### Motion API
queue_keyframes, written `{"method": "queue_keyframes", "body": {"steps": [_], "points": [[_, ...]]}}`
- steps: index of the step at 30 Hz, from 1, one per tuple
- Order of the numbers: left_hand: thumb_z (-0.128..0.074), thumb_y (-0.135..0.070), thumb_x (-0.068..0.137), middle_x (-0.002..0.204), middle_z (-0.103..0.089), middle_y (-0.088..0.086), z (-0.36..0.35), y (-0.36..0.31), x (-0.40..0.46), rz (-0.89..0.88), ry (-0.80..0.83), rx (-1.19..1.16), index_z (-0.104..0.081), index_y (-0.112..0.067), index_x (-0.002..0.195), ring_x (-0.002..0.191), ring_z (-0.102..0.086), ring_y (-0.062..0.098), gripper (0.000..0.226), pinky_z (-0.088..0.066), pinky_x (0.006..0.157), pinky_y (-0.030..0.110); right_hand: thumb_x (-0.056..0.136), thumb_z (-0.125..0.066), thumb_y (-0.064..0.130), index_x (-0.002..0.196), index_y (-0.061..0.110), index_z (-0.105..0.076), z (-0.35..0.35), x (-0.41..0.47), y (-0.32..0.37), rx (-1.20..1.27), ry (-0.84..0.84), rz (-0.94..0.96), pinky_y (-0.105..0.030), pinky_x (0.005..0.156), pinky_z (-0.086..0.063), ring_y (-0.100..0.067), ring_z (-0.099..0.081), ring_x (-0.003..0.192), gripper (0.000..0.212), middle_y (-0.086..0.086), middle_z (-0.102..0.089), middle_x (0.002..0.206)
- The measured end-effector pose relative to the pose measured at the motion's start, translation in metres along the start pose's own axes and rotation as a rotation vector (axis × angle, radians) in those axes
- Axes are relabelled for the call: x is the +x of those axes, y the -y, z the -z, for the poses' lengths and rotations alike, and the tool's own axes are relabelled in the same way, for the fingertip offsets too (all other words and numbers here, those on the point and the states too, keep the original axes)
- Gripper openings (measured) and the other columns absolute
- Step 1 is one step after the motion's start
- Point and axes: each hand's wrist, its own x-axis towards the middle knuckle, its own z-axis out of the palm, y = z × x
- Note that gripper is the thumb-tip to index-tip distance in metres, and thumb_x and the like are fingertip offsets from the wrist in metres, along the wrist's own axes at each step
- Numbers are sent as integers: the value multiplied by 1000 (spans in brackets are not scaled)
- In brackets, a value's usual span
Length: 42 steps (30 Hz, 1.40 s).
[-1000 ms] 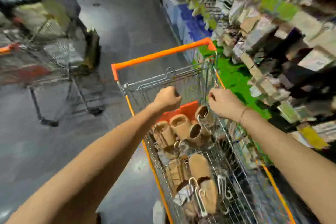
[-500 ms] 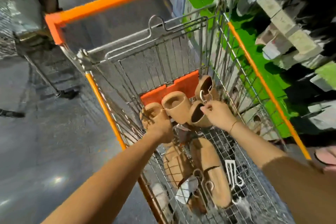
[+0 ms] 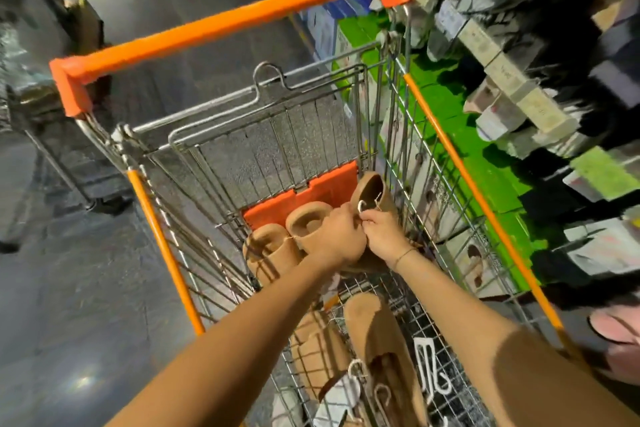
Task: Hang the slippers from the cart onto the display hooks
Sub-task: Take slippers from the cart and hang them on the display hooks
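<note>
Both hands meet at the far end of the cart (image 3: 446,149), toward 12 o'clock. The left hand (image 3: 341,236) curls around a tan slipper (image 3: 308,224), while the right hand (image 3: 382,236) pinches a white hanger hook (image 3: 362,205) on the slipper at 1 o'clock (image 3: 372,189). More slippers (image 3: 377,333) lie at 6 o'clock in the basket.
</note>
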Motion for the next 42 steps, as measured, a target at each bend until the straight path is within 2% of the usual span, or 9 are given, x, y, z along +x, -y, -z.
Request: {"method": "queue_keyframes", "body": {"steps": [3, 10, 17, 22, 25, 28, 34, 39, 42], "points": [[-52, -28, 100, 109, -64, 0, -9, -4, 16, 182, -33, -209, -55, -15, 124, 103, -60, 20, 27, -44, 86, 30, 93, -46, 3, 95, 7, -68, 0, 0, -7, 23, -46, -12, -39, 92, -50, -27, -60, 96, 22, -11, -67, 100], [-66, -34, 95, 98, -71, 7, -32, -26, 25, 277, 125, -457, -73, -9, 100, 90, -66, 20, 26, -49, 77, 28, 93, -52, 7, 66, 20, -45, 39, -20, -20, -31, -133, 1, -28, 56, -34, -19, -48, 69, 31, 3, -47, 68], [-61, -38, 93, 96, -71, 7, -30, -41, 9, 249, 13, -310, -68, -21, 82, 99, -67, 29, 22, -53, 93, 40, 93, -54, 9, 95, 18, -64, 87, -49, -18, -79, -195, 117, -21, 60, -39, -12, -56, 76, 13, 4, -61, 86], [-53, -42, 98, 78, -65, -4, 63, -102, -43, -63, 94, 116, -62, -19, 77, 85, -60, 21, 32, -48, 92, 41, 91, -63, 14, 112, 20, -68, 128, -90, 29, -270, -176, 474, -6, 81, -37, 2, -51, 83, 22, 12, -51, 98], [-48, -39, 102, 99, -69, -1, 130, -164, -83, -316, 80, 318, -63, -22, 89, 107, -62, 25, 26, -38, 100, 43, 93, -61, 17, 112, 15, -70, 154, -124, 75, -446, -167, 615, -25, 103, -29, -16, -43, 116, 22, 2, -53, 115], [-47, -35, 102, 83, -65, -3, 195, -234, -122, -566, -16, 401, -52, -22, 79, 101, -60, 28, 27, -32, 101, 47, 86, -54, 21, 99, 14, -68, 189, -170, 120, -660, -336, 607, -44, 112, -26, -26, -36, 124, 21, -3, -51, 122], [-37, -50, 97, 78, -62, -4, 281, -399, -210, -1020, -197, 217, -58, -23, 87, 86, -57, 21, 36, -35, 98, 43, 84, -57, 30, 93, 25, -65, 301, -289, 235, -604, -988, 840, -37, 75, -31, -26, -52, 103, 13, 3, -63, 106], [-40, -47, 96, 73, -63, -7, 314, -527, -273, -1298, -227, -93, -55, -28, 77, 79, -59, 12, 32, -43, 94, 55, 95, -47, 34, 88, 23, -57, 389, -388, 304, -502, -1296, 810, -43, 79, -36, -26, -51, 97, 16, 2, -53, 94], [-46, -39, 101, 73, -65, -7, 314, -585, -295, -1437, -58, -225, -60, -24, 76, 74, -61, 10, 32, -49, 83, 46, 99, -44, 37, 91, 22, -57, 428, -432, 321, -528, -1517, 678, -41, 81, -38, -24, -52, 99, 21, 4, -54, 94]]}}
